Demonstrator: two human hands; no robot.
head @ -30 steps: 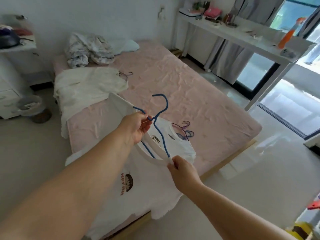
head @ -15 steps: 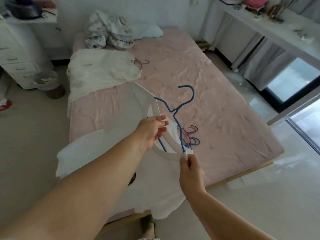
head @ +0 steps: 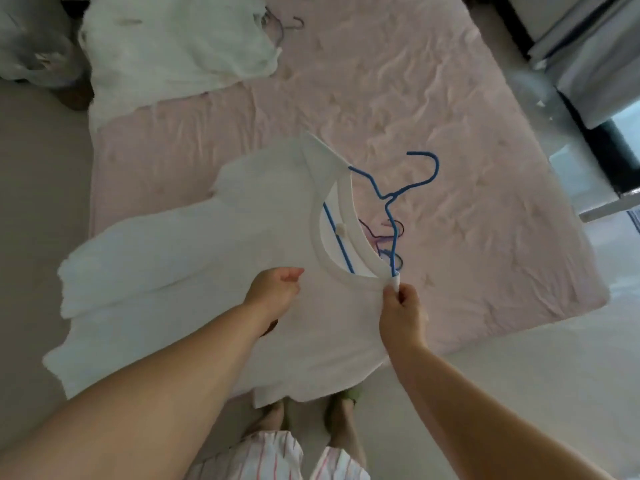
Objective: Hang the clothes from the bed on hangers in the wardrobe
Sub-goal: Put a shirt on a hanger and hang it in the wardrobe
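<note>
One white T-shirt [head: 194, 271] is up in the air over the near edge of the bed [head: 450, 98], spread wide, its hem hanging down toward the floor [head: 519, 375]. One blue hanger [head: 393, 209] is threaded through the neck opening: the hook pokes out above the collar, the bottom bar shows inside the neck hole, and one shoulder of the shirt is stretched up to a point over the far end of the hanger.

The right hand [head: 401, 313] has the near end of the hanger and the collar edge together, thumb and forefinger pinching them tight, the other fingers curled in. The left hand [head: 273, 292] sits in front of the shirt's chest just below the collar, fingers loosely curled inward, holding nothing that I can make out; whether it touches the cloth, I cannot tell.

On the pink sheet there is a small tangle of spare hangers [head: 391, 237] lying just past the collar, too jumbled to count. Farther up the bed lies one more pale garment [head: 173, 50], rumpled, with one dark hanger hook [head: 298, 20] peeking out at its edge. Two bare feet [head: 343, 420] stand on the floor below the shirt.
</note>
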